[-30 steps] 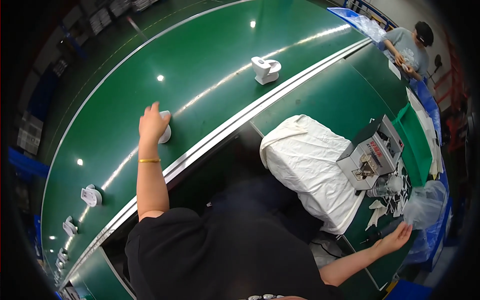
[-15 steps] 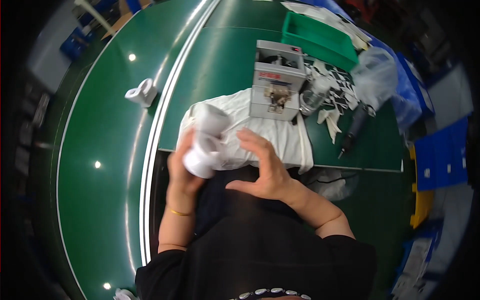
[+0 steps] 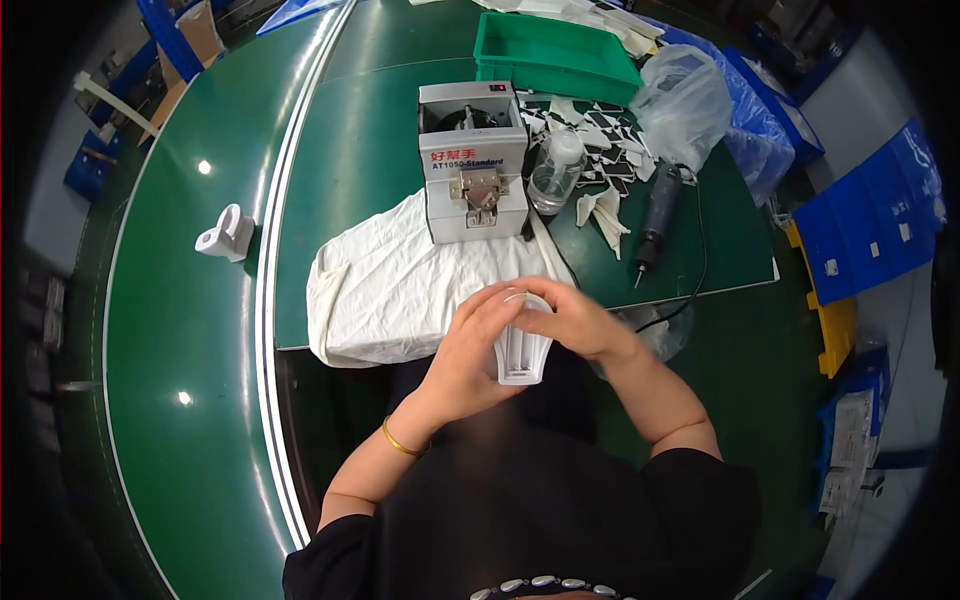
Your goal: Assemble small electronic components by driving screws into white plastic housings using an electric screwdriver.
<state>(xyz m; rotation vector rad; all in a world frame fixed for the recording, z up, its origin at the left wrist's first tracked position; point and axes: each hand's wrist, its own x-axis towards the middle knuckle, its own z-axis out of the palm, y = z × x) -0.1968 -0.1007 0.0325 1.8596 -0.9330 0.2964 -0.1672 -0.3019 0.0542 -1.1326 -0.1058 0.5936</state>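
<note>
A white plastic housing (image 3: 522, 362) is between my two hands, just in front of the near edge of the table. Its wide rounded end is mostly covered by fingers, while a long recess shows in its narrower end. My left hand (image 3: 462, 358) wraps the left side of the housing, fingers curled over its top. From the right, my right hand (image 3: 583, 322) closes on the upper end, thumb across it. Just beyond both hands lies a white cloth (image 3: 385, 290). On the green surface at far left stands a similar white plastic piece (image 3: 230, 235).
Behind the cloth stands a grey benchtop machine (image 3: 470, 155). To its right are a clear pump bottle (image 3: 556, 175), black-and-white scraps (image 3: 615, 150) and a corded electric screwdriver (image 3: 657, 220). A green bin (image 3: 560, 75) and a clear plastic bag (image 3: 685, 100) sit farther back.
The right hand, open and apart before, has closed on the white housing. The left hand has brought the housing rightward, off the cloth's left part. The view has also shifted.
</note>
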